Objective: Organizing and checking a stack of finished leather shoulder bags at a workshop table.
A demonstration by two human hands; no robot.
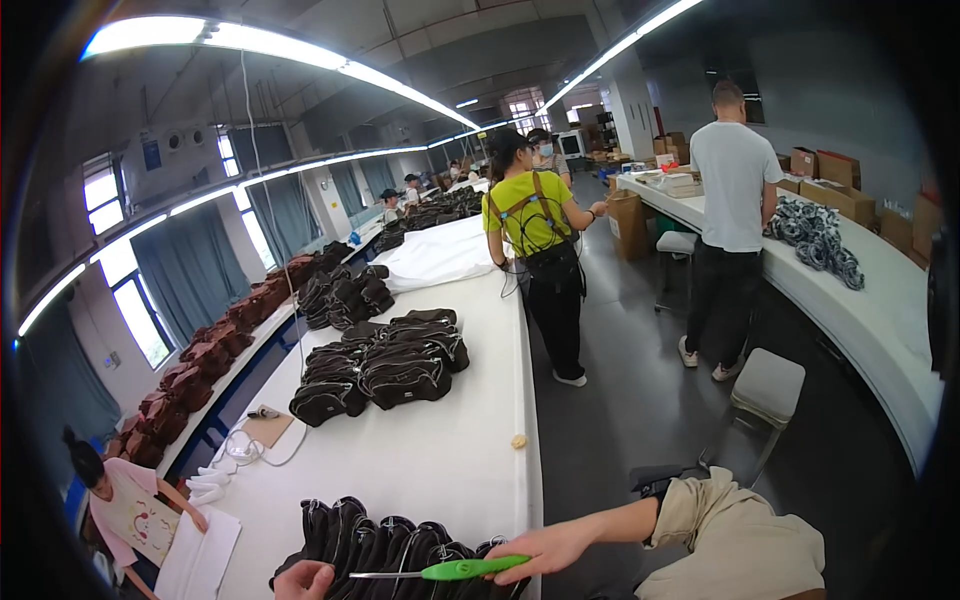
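My right hand (547, 549) reaches in from the right at the bottom of the view. It is closed around the green handle of a tool (469, 568) with a thin metal shaft that points left. Just left of the shaft's tip is my left hand (301, 580), its fingers curled, partly cut off by the lower edge; whether anything is between its fingers cannot be told. Under and behind both hands stands a row of black zippered fabric pouches (375, 536), packed upright side by side on the white-covered table (480, 465).
More black pouches (382, 364) lie farther along the table. A small yellowish lump (518, 442) sits near its right edge. A cord and brown board (268, 429) lie left. A person handles white cloth (199, 551). Others stand in the aisle, beside a stool (769, 386).
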